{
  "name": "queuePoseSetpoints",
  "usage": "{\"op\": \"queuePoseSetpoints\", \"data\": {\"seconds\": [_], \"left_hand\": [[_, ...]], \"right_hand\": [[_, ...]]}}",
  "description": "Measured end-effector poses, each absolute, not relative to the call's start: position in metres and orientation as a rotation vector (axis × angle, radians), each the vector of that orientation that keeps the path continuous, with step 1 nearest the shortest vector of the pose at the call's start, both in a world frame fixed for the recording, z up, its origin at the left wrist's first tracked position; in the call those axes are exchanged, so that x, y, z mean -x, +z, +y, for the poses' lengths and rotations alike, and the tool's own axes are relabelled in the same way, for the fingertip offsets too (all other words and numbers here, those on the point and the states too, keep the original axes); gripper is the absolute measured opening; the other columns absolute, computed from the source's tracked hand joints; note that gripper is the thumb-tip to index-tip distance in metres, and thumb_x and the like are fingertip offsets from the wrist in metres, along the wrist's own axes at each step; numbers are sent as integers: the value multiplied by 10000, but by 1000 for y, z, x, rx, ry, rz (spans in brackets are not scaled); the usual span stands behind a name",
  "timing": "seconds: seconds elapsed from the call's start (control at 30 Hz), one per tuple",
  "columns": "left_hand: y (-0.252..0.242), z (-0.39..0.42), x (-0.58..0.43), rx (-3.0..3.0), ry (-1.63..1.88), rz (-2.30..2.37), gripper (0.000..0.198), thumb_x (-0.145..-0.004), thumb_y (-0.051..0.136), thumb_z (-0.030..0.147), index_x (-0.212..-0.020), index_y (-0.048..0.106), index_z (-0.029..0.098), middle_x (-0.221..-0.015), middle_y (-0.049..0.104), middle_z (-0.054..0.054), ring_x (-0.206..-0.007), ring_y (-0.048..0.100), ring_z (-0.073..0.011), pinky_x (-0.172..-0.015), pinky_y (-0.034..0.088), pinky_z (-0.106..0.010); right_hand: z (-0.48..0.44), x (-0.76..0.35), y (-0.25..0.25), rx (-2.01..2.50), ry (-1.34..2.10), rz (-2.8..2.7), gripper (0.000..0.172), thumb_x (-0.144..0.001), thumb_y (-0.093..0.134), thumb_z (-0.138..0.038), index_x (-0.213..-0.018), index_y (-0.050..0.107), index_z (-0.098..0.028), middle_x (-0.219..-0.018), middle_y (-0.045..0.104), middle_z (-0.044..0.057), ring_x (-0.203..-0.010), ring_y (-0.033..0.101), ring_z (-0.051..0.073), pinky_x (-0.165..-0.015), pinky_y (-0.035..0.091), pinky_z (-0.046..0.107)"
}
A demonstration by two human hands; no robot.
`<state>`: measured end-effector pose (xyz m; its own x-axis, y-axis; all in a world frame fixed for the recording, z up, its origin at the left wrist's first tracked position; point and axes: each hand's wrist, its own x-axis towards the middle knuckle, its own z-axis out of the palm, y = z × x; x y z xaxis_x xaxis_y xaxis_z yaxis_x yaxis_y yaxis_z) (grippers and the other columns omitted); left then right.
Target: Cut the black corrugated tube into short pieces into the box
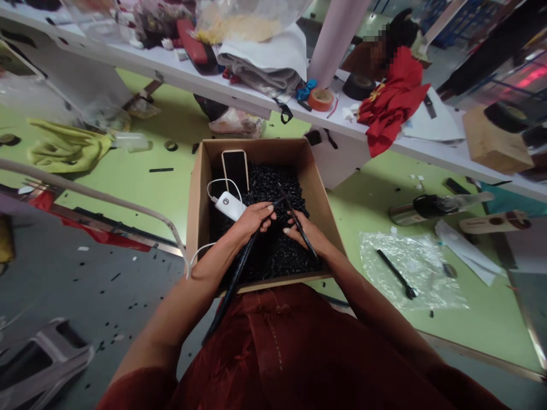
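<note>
In the cardboard box (197,210) in front of me lies a heap of small black pieces (273,256). My left hand (256,219) is closed around a long black ribbed strip (239,273), which hangs down over the box's near edge toward my lap. Its upper end lies between my fingertips. Across my right hand (305,230) runs a thin, dark, pointed tool (302,228), gripped by the fingers; its exact kind is unclear. The tool's tip is close to the strip's end. A white power bank (229,205) with a white cable and a phone (236,171) rest inside the box.
Right of the box, a clear plastic bag (410,256) lies under a black strip-like part (397,273). Bottles (414,210) stand beyond it. A yellow-green cloth (68,148) is at left. Tape (320,99) and a red cloth (388,102) sit on the shelf, with a person behind.
</note>
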<state>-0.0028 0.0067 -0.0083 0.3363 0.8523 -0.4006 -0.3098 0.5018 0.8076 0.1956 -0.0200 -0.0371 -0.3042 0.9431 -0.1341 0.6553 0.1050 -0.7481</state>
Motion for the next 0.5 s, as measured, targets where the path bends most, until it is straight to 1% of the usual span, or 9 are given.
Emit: {"op": "queuePoseSetpoints", "data": {"seconds": [0.17,0.33,0.43,0.5], "left_hand": [[-9,7,2,-699,808,935,115,-813,613,212,-814,599,98,-653,537,2,-398,376,-21,-340,254,-144],[-8,7,1,-690,792,938,101,-820,599,194,-781,582,102,-656,540,0,-394,378,-21,-337,258,-144],[-8,6,0,-669,783,951,93,-842,551,159,-770,564,102,-656,532,1,-387,377,-20,-335,254,-141],[-8,5,-2,-652,774,961,107,-858,515,141,-764,550,102,-656,525,3,-384,378,-20,-334,253,-138]], "right_hand": [[-20,-195,-34,1575,1024,-2023,559,-814,583,-435,-1289,427,-185,-1078,612,102,-880,613,206,-816,485,378],[-20,-193,-25,1672,1040,-2024,394,-850,514,-415,-1169,496,-186,-976,637,77,-855,618,208,-793,469,349],[-20,-193,-23,1746,1021,-2015,298,-843,508,-348,-1104,513,-205,-985,647,70,-869,624,214,-806,456,348],[-20,-194,-24,1757,1003,-2030,270,-830,504,-294,-1089,508,-218,-1004,650,67,-891,625,220,-811,453,346]]}}
